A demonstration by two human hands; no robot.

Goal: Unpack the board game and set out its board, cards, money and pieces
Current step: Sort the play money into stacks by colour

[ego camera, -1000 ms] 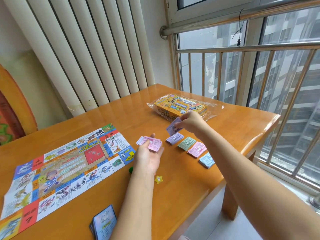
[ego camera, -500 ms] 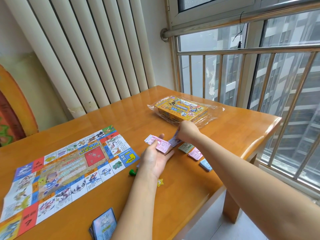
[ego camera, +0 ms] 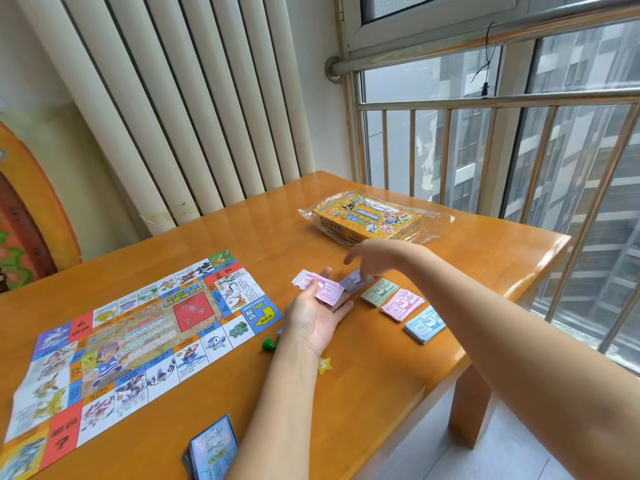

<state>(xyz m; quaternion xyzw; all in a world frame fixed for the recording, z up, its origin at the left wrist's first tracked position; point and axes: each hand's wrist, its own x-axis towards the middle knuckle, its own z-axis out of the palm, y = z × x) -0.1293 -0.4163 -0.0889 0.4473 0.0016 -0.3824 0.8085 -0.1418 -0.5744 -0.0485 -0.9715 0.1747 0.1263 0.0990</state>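
One deck of cards (ego camera: 213, 448) sits nearest, at the front edge of the wooden surface (ego camera: 381, 375). To its left the paper board (ego camera: 138, 337) lies unfolded and flat. Just off the board's right corner there's a green pawn (ego camera: 269, 344) tipped on its side, and a yellow star token (ego camera: 324, 364) marked 3, with the left forearm running between them. The left hand (ego camera: 311, 317) is palm up, thumb pinning a sheaf of pink notes (ego camera: 318, 287) against straight fingers. Right of it, four money piles run in a slanted row: blue pile (ego camera: 424, 323) closest, then pink pile (ego camera: 401, 304), green pile (ego camera: 379, 292), purple pile (ego camera: 355, 281). The right hand (ego camera: 370, 259) hangs over the purple pile, thumb spread wide, loose fingers drooping onto it. Farthest back, the yellow game box (ego camera: 367, 220) rests on its clear plastic wrapper (ego camera: 434, 225).
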